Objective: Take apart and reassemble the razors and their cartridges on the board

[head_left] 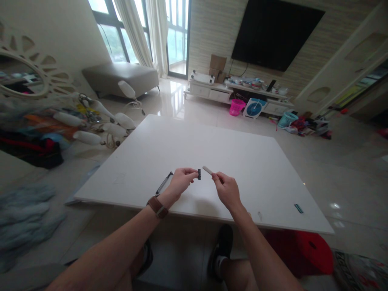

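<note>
My left hand (182, 181), with a brown-strapped watch (157, 206) at its wrist, pinches a small black rectangular piece (199, 174) with light marks along it. Between the fingers of my right hand (226, 189) is a flat, pale stick (207, 170) with a rounded end. Its tip points at the black piece, with a small gap between them. A long, narrow object with dark edges (164, 183) lies on the white table (209, 141) beside my left hand, which partly hides it. Farther right, a dark green strip (298, 208) rests near the table's corner.
A small clear item (260, 216) lies by the table's front edge. Under that edge stands a red stool-like object (300, 250). A lamp with several white shades (115, 129) is close to the table's left side. Beyond are a pink basket (237, 107) and a blue-and-white fan (254, 108).
</note>
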`<state>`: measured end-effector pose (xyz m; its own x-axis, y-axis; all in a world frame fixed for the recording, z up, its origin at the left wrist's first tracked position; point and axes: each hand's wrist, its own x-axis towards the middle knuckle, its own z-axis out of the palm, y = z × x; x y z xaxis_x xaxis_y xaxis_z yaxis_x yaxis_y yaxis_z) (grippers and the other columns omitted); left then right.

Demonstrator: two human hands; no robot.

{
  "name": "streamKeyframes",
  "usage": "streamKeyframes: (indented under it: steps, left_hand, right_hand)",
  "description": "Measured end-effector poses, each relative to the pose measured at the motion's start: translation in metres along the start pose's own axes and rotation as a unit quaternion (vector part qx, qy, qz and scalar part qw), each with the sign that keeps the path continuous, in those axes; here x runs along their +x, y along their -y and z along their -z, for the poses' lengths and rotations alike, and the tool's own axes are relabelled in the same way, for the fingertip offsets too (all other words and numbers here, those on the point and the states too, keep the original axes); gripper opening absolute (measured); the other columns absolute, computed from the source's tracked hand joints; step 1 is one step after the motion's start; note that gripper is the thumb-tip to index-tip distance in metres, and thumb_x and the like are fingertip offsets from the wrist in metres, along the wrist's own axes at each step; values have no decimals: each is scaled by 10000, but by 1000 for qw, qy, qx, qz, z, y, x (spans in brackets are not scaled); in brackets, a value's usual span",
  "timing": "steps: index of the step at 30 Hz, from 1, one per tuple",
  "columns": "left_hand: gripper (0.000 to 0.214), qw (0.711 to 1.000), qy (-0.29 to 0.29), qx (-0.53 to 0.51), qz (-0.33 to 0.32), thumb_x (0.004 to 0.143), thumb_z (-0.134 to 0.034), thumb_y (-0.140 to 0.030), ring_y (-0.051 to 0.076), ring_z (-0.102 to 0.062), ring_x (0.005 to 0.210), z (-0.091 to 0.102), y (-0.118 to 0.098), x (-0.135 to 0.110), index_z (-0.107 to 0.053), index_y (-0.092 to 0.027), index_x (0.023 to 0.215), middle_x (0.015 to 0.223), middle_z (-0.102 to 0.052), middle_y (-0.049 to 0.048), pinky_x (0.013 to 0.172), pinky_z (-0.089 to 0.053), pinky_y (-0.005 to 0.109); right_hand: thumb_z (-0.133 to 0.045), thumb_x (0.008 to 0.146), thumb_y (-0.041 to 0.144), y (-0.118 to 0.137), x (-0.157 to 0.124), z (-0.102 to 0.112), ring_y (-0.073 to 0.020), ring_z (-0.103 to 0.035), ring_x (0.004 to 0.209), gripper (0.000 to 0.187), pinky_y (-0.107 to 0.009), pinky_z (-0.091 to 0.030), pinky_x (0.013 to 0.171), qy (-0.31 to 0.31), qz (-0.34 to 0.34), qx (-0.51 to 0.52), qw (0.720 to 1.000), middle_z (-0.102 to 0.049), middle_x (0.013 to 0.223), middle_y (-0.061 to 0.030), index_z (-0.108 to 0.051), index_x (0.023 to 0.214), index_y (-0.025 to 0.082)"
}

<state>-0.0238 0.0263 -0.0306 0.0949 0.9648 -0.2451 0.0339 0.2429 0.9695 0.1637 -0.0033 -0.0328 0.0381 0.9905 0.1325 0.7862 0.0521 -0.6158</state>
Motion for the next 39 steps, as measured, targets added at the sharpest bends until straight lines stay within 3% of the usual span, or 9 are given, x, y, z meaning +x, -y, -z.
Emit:
streamKeyframes:
  steps: [5,11,17,32,39]
  left_hand:
    - [216,1000,7,4,-2,686,-670,-314,131,-499,624,-1,-1,-1,-760,-136,770,718,-696,53,604,-377,273]
    - [219,1000,13,3,-4,680,-682,-334,135,-518,634,-3,-4,-6,-762,-140,746,724,-709,58,615,-386,278]
    - [228,1000,12,-3,1,675,-688,-320,128,-508,612,-4,-1,-4,-771,-135,777,730,-714,61,598,-384,276]
    - [221,1000,0,-6,-4,684,-670,-305,133,-505,635,-2,-2,-6,-771,-132,778,721,-701,55,609,-382,276]
    - [229,1000,-4,-8,1,684,-696,-331,131,-511,624,-4,-2,-6,-775,-137,775,746,-714,66,606,-392,281]
  right_hand:
    - [-436,987,519,1,-1,-5,-135,-494,558,438,-262,-254,565,44,19,15,999,-556,573,15,-696,786,229]
    - [-424,989,521,2,0,-5,-142,-500,558,445,-264,-251,561,43,12,16,999,-570,579,8,-698,794,230]
    - [-416,995,524,2,0,-3,-136,-486,562,449,-269,-225,563,2,-3,-8,1000,-575,590,7,-660,765,224]
    - [-444,985,523,1,-1,-7,-128,-479,559,443,-261,-257,565,54,30,32,998,-528,569,22,-674,757,221]
    - [-441,980,536,2,0,-1,-132,-481,557,462,-270,-249,563,7,9,7,1000,-559,576,11,-678,743,219]
